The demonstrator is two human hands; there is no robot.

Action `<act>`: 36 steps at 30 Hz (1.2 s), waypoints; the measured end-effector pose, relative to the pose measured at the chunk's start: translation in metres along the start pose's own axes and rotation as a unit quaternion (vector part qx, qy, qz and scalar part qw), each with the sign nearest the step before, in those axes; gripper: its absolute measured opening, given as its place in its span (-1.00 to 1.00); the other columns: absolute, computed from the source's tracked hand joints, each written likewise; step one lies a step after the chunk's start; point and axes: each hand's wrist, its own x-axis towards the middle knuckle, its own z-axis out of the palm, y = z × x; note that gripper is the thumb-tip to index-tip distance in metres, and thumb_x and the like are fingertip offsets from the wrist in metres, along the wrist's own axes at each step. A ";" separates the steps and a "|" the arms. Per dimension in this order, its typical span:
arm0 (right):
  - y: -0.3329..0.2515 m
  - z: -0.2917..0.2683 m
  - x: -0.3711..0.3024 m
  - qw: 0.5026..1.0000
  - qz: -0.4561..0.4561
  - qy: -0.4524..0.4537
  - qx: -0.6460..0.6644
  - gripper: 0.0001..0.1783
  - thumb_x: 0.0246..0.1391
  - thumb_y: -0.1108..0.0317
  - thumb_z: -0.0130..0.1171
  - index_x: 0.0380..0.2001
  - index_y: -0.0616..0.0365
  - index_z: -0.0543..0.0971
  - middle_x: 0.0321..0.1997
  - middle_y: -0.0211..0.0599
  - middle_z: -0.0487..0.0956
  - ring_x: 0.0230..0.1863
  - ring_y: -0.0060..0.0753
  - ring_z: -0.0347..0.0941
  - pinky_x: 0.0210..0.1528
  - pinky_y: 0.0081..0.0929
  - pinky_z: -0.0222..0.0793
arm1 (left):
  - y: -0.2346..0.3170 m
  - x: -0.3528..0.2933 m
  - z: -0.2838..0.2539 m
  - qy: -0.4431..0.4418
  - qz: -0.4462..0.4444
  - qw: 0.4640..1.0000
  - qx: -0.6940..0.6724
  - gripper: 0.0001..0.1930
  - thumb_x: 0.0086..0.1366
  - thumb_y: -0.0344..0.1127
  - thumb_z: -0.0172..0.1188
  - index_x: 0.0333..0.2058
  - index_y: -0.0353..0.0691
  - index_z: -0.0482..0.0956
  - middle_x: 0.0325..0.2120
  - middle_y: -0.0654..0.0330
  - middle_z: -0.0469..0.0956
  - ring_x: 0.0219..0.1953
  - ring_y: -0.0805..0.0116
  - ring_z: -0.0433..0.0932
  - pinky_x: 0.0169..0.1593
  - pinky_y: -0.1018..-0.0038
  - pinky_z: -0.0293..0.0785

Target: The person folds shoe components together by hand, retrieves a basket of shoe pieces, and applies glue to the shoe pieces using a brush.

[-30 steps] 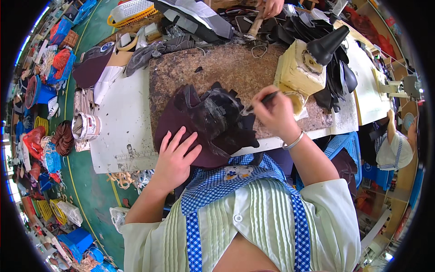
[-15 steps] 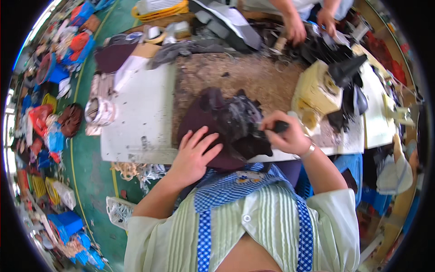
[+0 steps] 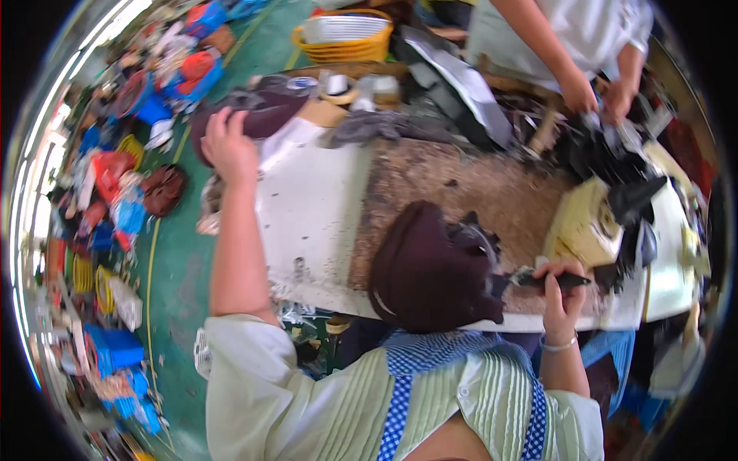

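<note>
My right hand (image 3: 563, 296) is closed round the black handle of a brush (image 3: 570, 280). The brush's pale, smeared end points left, close to a pile of dark maroon leather-like pieces (image 3: 430, 269) at the board's near edge. The pile's right side has ragged black edges. My left arm stretches to the far left of the table. There my left hand (image 3: 231, 146) has its fingers bent over a dark maroon sheet (image 3: 273, 111); the thumb is hidden. Part of this sheet shows to the left of the fingers.
A brown work board (image 3: 469, 177) lies on the white table (image 3: 307, 207). A yellowish container (image 3: 588, 223) with a black cone stands at its right. Across the table a person's hands (image 3: 600, 100) handle black pieces. A yellow basket (image 3: 342, 38) is at the back.
My left hand has left the maroon pile and reached to the sheet at far left. The brush has drawn back right from the pile. The view has shifted.
</note>
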 end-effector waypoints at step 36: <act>-0.011 0.161 0.156 0.871 0.006 -0.424 -0.250 -0.82 -0.10 0.46 0.05 -0.35 0.21 0.50 -0.42 -0.25 0.60 -0.36 -0.26 0.55 -0.23 -0.37 0.45 | 0.200 -0.124 -0.177 -0.519 0.262 0.726 -0.367 -0.17 -0.23 -0.13 0.51 0.14 0.09 0.44 0.18 -0.06 0.19 0.38 -0.10 -0.01 0.32 -0.24 -0.09</act>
